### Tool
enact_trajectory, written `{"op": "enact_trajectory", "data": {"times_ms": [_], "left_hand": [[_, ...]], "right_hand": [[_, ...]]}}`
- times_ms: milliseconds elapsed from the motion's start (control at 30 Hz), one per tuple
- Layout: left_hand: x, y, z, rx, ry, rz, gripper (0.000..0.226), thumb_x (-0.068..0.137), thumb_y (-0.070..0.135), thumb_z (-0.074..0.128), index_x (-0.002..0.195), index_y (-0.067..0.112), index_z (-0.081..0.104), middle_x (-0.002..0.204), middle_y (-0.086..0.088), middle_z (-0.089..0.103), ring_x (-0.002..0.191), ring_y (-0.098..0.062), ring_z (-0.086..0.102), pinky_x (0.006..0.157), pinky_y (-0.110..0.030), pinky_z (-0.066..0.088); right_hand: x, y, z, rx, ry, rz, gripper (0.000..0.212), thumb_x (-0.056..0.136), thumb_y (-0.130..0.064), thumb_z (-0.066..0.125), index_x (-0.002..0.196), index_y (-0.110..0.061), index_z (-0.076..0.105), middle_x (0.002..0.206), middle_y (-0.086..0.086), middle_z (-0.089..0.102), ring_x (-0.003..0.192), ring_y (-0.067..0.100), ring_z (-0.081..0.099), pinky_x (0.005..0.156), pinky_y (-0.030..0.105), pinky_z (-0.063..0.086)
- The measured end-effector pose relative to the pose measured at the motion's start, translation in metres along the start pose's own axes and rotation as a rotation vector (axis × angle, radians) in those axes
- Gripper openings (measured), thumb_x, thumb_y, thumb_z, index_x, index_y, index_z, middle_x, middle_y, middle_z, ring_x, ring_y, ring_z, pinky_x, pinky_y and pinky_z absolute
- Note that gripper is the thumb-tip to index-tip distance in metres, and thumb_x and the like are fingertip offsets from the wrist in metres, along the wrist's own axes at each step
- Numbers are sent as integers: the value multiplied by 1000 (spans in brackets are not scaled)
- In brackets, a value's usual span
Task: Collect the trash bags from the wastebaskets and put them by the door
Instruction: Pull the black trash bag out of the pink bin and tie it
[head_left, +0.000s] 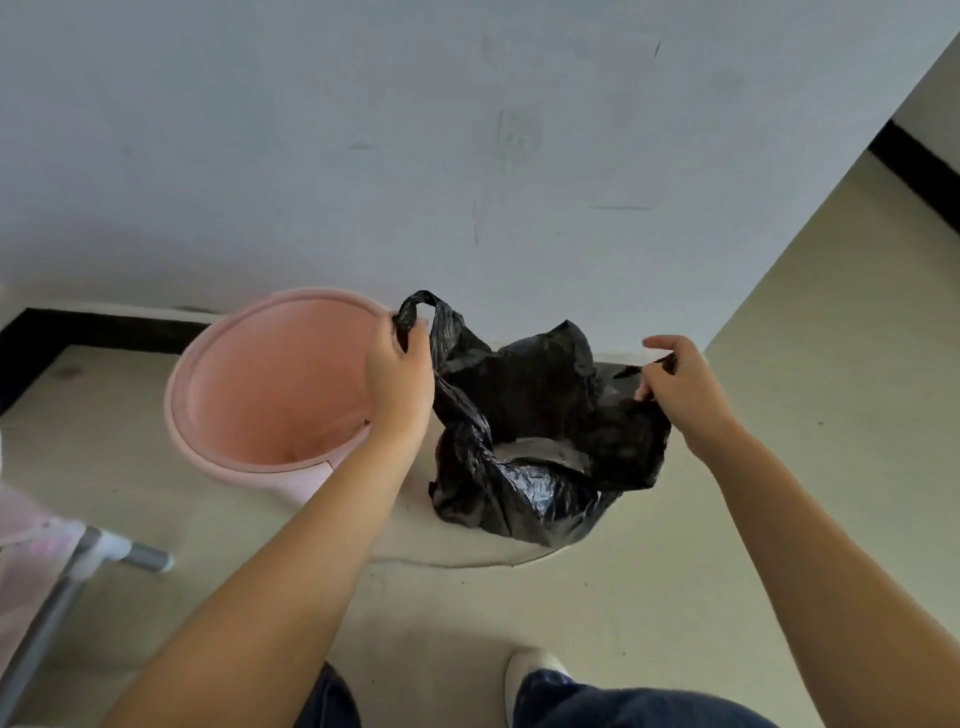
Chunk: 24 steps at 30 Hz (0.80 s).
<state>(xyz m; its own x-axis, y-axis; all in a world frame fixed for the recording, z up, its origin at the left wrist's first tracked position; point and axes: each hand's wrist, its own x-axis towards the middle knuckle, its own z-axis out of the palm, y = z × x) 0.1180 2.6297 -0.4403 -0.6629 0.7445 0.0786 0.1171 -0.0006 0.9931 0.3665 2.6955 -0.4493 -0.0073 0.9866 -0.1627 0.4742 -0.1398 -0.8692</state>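
Observation:
A black trash bag (535, 415) rests on the pale floor just right of a pink wastebasket (249, 384), out of it and with its mouth spread wide. My left hand (400, 374) is closed around the bag's left handle loop, which sticks up above my fingers. My right hand (680, 384) pinches the bag's right handle and pulls it outward. Something pale shows inside the bag. The wastebasket has no liner in it and only a few crumbs at its bottom.
A white wall (467, 156) rises straight ahead, with a black baseboard (78, 327) at its left foot. A grey metal frame with pink fabric (62, 561) stands at the lower left. My shoe (530, 670) and dark trouser legs are at the bottom.

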Motion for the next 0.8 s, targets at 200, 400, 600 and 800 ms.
{"op": "enact_trajectory", "data": {"times_ms": [200,400,600,800], "left_hand": [[15,24,-3,-195,4,-54,15,88,8,50,79,20,52,69,4,53,61,-10,48,63,-20,44],[8,30,-5,-16,-164,38,16,90,12,52,80,24,56,68,6,52,61,-8,47,58,-15,42],[11,48,-16,525,-384,523,25,84,26,50,98,17,67,87,5,63,77,-10,55,71,-27,44],[3,71,3,573,-616,673,15,86,13,58,97,12,68,84,7,52,83,-9,47,73,-26,39]], "right_hand": [[9,1,-43,-690,-48,161,24,92,-16,52,103,4,55,75,16,60,66,25,52,52,28,37],[8,-23,-35,-404,69,-77,22,91,-19,48,78,-2,55,59,-1,45,62,23,45,55,30,29],[-10,-68,-19,640,-47,-179,25,94,-10,49,74,-21,58,84,-4,67,82,8,61,75,24,41],[-24,-67,9,285,-552,-245,33,91,-14,57,123,-21,58,73,-4,66,74,9,63,73,24,50]]}}
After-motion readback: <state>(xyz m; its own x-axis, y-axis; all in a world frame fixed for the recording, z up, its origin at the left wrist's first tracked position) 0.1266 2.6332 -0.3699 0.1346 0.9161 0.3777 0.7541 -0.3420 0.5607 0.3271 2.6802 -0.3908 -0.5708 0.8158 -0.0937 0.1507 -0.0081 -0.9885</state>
